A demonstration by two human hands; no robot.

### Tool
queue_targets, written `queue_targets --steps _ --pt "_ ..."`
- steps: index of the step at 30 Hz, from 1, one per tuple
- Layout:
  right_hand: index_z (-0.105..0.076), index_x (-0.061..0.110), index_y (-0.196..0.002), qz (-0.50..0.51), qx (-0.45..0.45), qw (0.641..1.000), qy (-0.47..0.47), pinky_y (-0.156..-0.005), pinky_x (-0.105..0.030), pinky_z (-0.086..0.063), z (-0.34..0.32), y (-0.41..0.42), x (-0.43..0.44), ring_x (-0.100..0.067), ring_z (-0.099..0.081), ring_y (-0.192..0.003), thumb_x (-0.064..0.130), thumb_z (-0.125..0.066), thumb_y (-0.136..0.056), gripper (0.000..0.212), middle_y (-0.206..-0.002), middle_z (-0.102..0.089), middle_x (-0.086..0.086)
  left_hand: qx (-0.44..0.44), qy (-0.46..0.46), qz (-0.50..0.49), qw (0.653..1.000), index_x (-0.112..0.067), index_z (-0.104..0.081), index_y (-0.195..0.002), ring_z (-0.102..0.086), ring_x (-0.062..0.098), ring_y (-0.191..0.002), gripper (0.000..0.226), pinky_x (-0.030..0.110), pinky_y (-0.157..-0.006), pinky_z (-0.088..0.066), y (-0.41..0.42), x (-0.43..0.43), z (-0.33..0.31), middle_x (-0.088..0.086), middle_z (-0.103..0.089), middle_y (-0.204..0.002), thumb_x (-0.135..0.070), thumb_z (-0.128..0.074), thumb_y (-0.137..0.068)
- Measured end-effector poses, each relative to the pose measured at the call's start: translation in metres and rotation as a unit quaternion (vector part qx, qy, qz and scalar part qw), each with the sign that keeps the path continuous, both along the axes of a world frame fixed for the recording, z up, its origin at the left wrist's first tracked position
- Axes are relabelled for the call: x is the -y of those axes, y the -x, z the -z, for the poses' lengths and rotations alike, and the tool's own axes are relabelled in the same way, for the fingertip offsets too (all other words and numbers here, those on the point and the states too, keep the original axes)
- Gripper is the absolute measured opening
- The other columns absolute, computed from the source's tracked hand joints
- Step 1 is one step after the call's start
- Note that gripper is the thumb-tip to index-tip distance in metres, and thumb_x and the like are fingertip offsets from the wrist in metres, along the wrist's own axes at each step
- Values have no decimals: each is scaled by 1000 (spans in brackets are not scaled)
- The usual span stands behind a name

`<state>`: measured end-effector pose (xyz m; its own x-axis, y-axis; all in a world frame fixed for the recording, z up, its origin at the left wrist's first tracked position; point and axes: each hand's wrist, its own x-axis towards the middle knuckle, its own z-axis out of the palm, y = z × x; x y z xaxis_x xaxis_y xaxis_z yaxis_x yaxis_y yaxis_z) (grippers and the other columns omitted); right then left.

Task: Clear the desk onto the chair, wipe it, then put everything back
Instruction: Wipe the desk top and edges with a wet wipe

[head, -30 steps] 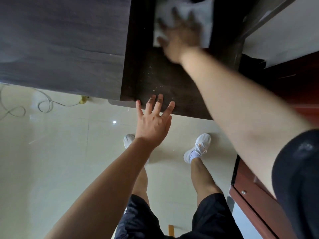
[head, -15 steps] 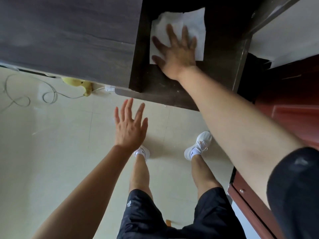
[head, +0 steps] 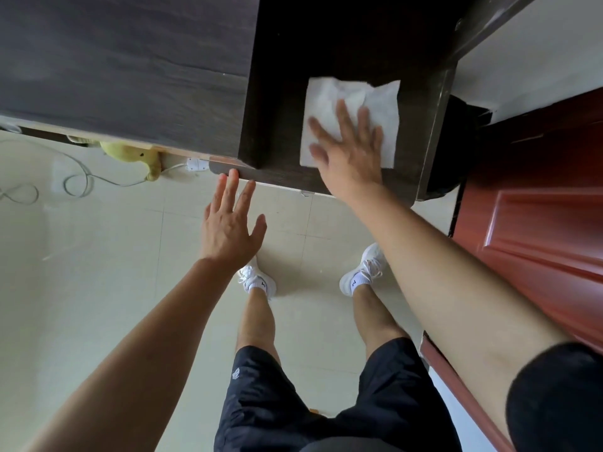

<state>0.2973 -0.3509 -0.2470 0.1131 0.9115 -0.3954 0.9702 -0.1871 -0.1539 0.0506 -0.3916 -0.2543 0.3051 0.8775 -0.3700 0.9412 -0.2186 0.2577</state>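
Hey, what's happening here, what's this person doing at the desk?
A person is wiping a dark desk. The right hand lies flat, fingers spread, on a white paper towel pressed against the lower desk surface near its front edge. The left hand is open and empty, fingertips just at the desk's front edge. No other items show on the part of the desk in view.

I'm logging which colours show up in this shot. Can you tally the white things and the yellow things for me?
White: 4, the wipe under the right hand, two shoes, and the wall plug.
Yellow: 1, the soft toy.
Total: 5
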Motion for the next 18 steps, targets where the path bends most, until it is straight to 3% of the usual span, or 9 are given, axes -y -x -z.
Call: queue_targets --steps 2,4,9,14,18 --pt "-21 43 -156 21 -9 1000 18 -119 -66 -4 0 17 -22 -48 9 -150 48 -30 -105 52 -169 3 -8 0 4 -3 1000 -21 -30 -152 -8 29 -152 65 53 -115 -29 -2 -1 -1 10 -13 -165 -42 -51 -95" --pt "-22 43 -155 -18 -13 1000 21 -118 -67 -4 -1 35 -20 -49 8 -150 47 -32 -105 52 -168 1 -8 2 12 -9 1000 -19 -32 -152 -9 29 -152 66 53 -113 -32 -3 -1 -5 10 -14 -165 -38 -54 -92" --pt "-40 42 -150 -84 -30 996 -23 -118 -66 -12 1 25 59 -46 -7 -151 38 -43 -103 47 -167 -16 -4 15 17 -21 1000 -17 -36 -150 -9 29 -152 69 52 -108 -36 -3 0 -6 10 -15 -164 -33 -61 -88" --pt "-45 41 -148 -31 -19 999 -27 -117 -65 -19 2 -57 100 -47 -13 -150 33 -48 -104 45 -165 -24 -4 15 24 -25 999 -16 -33 -151 -6 28 -153 69 54 -109 -36 -7 -1 -5 10 -12 -165 -37 -58 -90" --pt "-43 39 -149 42 5 999 -18 -117 -63 -20 1 -68 68 -55 -12 -147 37 -42 -106 44 -165 -22 -7 2 33 -13 999 -20 -31 -152 -3 27 -153 69 55 -109 -38 -5 -2 -6 8 -9 -166 -41 -56 -91"
